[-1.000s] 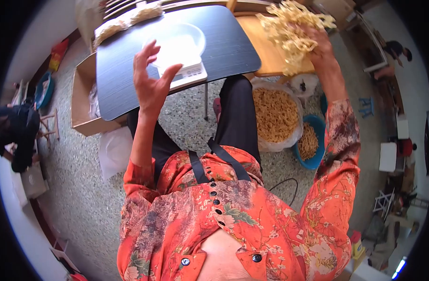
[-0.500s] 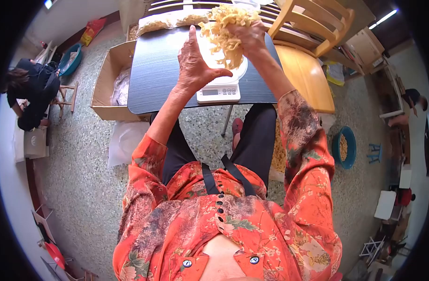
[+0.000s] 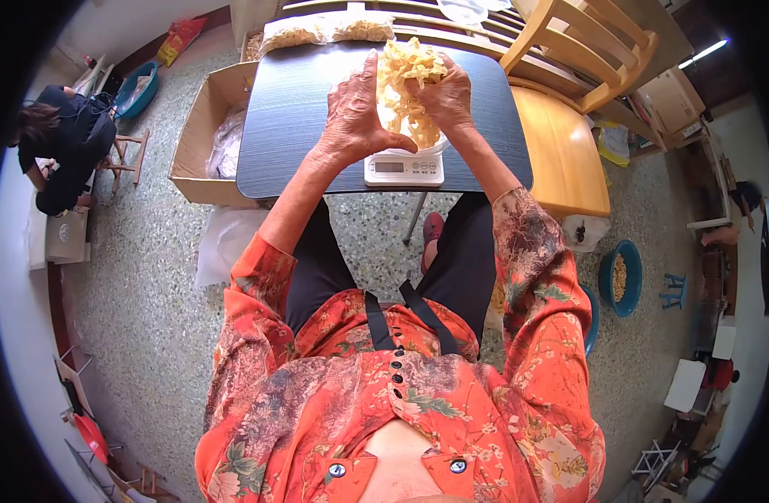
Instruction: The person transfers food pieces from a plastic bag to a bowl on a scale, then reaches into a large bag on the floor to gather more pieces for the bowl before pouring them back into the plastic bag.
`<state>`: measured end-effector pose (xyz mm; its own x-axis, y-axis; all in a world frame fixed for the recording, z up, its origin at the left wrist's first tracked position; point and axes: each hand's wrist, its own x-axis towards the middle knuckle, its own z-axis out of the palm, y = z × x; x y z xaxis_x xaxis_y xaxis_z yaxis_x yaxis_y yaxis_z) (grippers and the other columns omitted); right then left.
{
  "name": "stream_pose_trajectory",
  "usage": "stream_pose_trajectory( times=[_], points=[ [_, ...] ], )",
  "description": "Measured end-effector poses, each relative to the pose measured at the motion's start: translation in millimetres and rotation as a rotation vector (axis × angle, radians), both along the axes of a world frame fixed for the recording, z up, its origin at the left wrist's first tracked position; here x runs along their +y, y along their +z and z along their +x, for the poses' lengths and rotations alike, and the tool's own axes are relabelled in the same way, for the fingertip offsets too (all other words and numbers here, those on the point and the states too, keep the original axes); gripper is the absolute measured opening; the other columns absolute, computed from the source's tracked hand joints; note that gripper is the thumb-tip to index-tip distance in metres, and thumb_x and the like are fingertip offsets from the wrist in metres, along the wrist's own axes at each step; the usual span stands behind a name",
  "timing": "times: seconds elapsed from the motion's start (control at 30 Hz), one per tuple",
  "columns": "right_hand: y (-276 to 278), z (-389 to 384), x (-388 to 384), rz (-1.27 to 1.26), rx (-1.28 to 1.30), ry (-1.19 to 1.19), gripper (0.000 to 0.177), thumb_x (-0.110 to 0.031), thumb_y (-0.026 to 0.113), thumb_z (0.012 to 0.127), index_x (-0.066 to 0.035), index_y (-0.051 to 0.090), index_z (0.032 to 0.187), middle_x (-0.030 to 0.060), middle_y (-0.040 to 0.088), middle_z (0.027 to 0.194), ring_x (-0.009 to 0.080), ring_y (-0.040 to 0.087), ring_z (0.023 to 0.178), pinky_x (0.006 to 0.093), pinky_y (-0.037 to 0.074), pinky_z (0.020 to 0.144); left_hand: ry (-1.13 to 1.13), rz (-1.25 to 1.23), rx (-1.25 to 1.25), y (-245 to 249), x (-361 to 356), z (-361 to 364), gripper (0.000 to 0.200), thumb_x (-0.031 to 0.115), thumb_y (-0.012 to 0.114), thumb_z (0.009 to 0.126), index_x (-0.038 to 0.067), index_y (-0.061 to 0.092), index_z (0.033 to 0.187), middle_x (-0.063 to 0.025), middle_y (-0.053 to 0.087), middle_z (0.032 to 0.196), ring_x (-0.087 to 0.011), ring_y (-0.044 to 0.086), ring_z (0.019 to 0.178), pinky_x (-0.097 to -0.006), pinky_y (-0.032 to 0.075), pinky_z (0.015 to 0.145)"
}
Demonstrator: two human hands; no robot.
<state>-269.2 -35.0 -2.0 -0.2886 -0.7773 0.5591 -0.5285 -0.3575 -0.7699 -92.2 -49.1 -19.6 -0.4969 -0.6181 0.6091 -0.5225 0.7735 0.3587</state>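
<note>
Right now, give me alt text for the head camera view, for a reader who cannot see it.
A person's right hand grips and left hand cups a pale yellow clump of dried noodle strips over a white bowl on a white digital scale, on a dark grey tabletop. An open cardboard box stands on the floor beside it.

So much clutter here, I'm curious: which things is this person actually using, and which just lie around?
In use: left hand, right hand, noodle bundle held between them, scale, dark table.
Lying about: cardboard box, wooden chair, blue basin, filled bags.
</note>
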Motion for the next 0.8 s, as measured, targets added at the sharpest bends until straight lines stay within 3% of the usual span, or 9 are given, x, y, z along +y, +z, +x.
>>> stream_pose_trajectory(
  times=[0.13,0.2,0.23,0.37,0.43,0.53,0.6,0.73,0.8],
  points=[
    [2.7,0.0,3.0,0.117,0.045,0.070,0.037,-0.018,0.086,0.072,-0.006,0.071,0.104,0.0094,0.072,0.096,0.0237,0.071,0.089,0.0363,0.057,0.082,-0.050,0.043,0.021,7.0,-4.7,0.7,0.158,0.069,0.092,0.035,-0.005,0.019,0.154,-0.0293,0.045,0.143,-0.0435,0.048,0.130,-0.0543,0.034,0.110],
    [4.0,-0.1,6.1,0.083,0.268,0.072,0.036,-0.013,0.082,0.076,-0.004,0.067,0.107,0.0078,0.075,0.095,0.0164,0.071,0.086,0.0320,0.059,0.079,-0.062,0.089,0.009,9.9,-7.7,1.5,0.158,0.068,0.093,0.035,-0.005,0.019,0.154,-0.0298,0.044,0.143,-0.0430,0.046,0.133,-0.0538,0.033,0.112],
    [7.7,0.7,8.9,0.187,0.167,0.120,0.043,-0.024,0.088,0.070,-0.007,0.070,0.106,0.0112,0.072,0.097,0.0253,0.070,0.090,0.0381,0.056,0.084,-0.062,0.089,0.009,8.7,-9.7,1.7,0.158,0.068,0.093,0.035,-0.005,0.019,0.154,-0.0298,0.044,0.143,-0.0430,0.046,0.133,-0.0538,0.033,0.112],
    [12.1,-6.9,7.7,0.228,0.249,0.176,0.046,-0.028,0.089,0.069,-0.007,0.070,0.105,0.0116,0.072,0.096,0.0252,0.070,0.089,0.0395,0.056,0.083,-0.123,0.095,-0.002,6.4,-17.3,0.8,0.159,0.066,0.094,0.035,-0.001,0.015,0.156,-0.0282,0.041,0.148,-0.0430,0.039,0.140,-0.0521,0.031,0.117],
    [20.5,-12.1,8.7,0.428,0.363,0.206,0.061,-0.039,0.090,0.064,-0.008,0.069,0.113,0.0114,0.073,0.101,0.0242,0.071,0.092,0.0397,0.057,0.084,-0.144,0.122,0.000,4.6,-20.8,0.9,0.158,0.066,0.094,0.037,-0.001,0.016,0.156,-0.0279,0.040,0.149,-0.0427,0.038,0.141,-0.0522,0.030,0.117],
    [23.4,-20.8,3.5,0.465,0.319,0.337,0.080,-0.048,0.090,0.059,-0.014,0.065,0.127,0.0142,0.072,0.109,0.0259,0.070,0.101,0.0399,0.057,0.091,-0.135,0.174,-0.047,-0.6,-24.1,2.0,0.151,0.065,0.094,0.038,0.001,0.024,0.155,-0.0265,0.042,0.147,-0.0415,0.041,0.138,-0.0526,0.031,0.117],
    [27.7,-28.8,0.7,0.443,0.365,0.389,0.085,-0.049,0.089,0.058,-0.018,0.062,0.133,0.0169,0.070,0.115,0.0286,0.069,0.105,0.0404,0.056,0.095,-0.115,0.139,-0.098,-2.9,-25.7,1.7,0.143,0.067,0.093,0.040,-0.002,0.033,0.150,-0.0254,0.051,0.137,-0.0405,0.046,0.132,-0.0538,0.032,0.114],
    [41.3,-40.2,0.3,0.384,0.479,0.455,0.094,-0.050,0.089,0.057,-0.027,0.056,0.142,0.0231,0.064,0.128,0.0365,0.066,0.112,0.0432,0.052,0.104,-0.131,0.107,-0.050,-4.4,-23.4,3.4,0.138,0.067,0.092,0.041,0.001,0.037,0.149,-0.0235,0.052,0.135,-0.0399,0.048,0.130,-0.0529,0.032,0.114],
    [52.4,-45.7,5.0,0.384,0.463,0.472,0.095,-0.046,0.090,0.058,-0.026,0.053,0.144,0.0239,0.061,0.132,0.0353,0.067,0.112,0.0425,0.058,0.095,-0.128,0.193,-0.058,-1.6,-22.4,5.1,0.138,0.066,0.092,0.041,0.003,0.036,0.150,-0.0236,0.050,0.138,-0.0405,0.047,0.131,-0.0534,0.033,0.114]
  ],
)
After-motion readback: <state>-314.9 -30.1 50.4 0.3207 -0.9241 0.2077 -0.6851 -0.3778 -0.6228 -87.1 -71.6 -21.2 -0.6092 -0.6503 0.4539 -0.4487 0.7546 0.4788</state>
